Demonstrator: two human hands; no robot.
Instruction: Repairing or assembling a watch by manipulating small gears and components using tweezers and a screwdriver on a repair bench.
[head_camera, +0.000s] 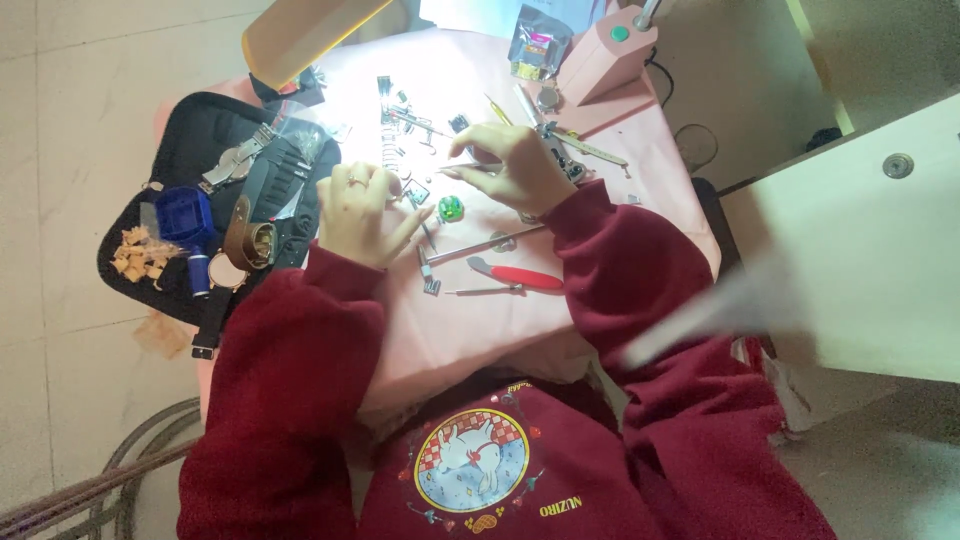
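Note:
My left hand (362, 212), with a ring on one finger, rests on the pink table cover (470, 320), its fingers curled over a small metal part that I cannot make out. My right hand (518, 165) pinches a thin metal tool whose tip points left toward the left hand. Between and below the hands lie a small green round piece (451, 208), a metal rod (485, 245) and a red-handled tool (520, 276). Both sleeves are dark red.
A black tool case (200, 160) at the left holds watches, a brown strap (248, 235), a blue box (186, 215) and small tan blocks (140, 255). Metal watch-band links (400, 125) lie at the back. A pink lamp base (605, 55) and a foil pouch (538, 42) stand behind. White furniture (860, 230) is at the right.

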